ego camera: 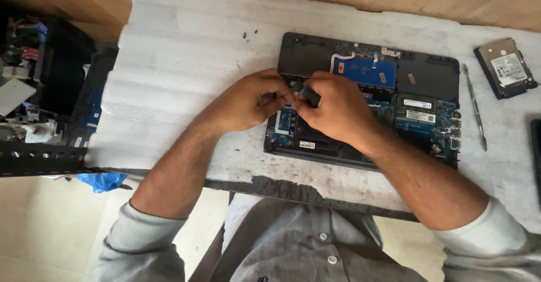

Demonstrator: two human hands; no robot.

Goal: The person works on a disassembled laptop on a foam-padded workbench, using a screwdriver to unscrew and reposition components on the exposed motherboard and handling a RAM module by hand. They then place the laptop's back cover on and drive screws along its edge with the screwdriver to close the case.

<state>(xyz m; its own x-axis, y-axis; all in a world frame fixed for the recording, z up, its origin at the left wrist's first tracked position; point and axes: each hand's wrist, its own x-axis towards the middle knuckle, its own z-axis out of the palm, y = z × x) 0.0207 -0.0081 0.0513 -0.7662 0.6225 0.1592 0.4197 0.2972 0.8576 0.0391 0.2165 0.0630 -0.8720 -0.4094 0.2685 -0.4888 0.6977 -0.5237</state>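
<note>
Both hands meet over the middle of an opened laptop: the left hand (248, 101) is curled with its fingertips pinched together on something too small to make out, and the right hand (332, 110) is clamped round a short dark-handled tool with a blue band (307, 95), probably a screwdriver, though its tip is hidden between the fingers. To do this well, I judge the tool should stand straight over whatever it engages, with the left fingertips steadying close by and only light pressure, since the parts beneath are delicate. The laptop (428, 70) lies bottom-up with its cover off, near the front edge of the worktop (186, 51), which is laid with ridged white foam sheet. Its dark shell frames a blue circuit board, a blue panel with pale ribbon cables toward the far side, and labelled memory modules (420, 109) on the right. Just right of the laptop lies a slim metal pry tool (475, 110), apart from it. Farther right and back sits a bare hard drive (504, 67) with a white label. Off the left edge stands a cluttered dark rack of parts (39, 90).
</note>
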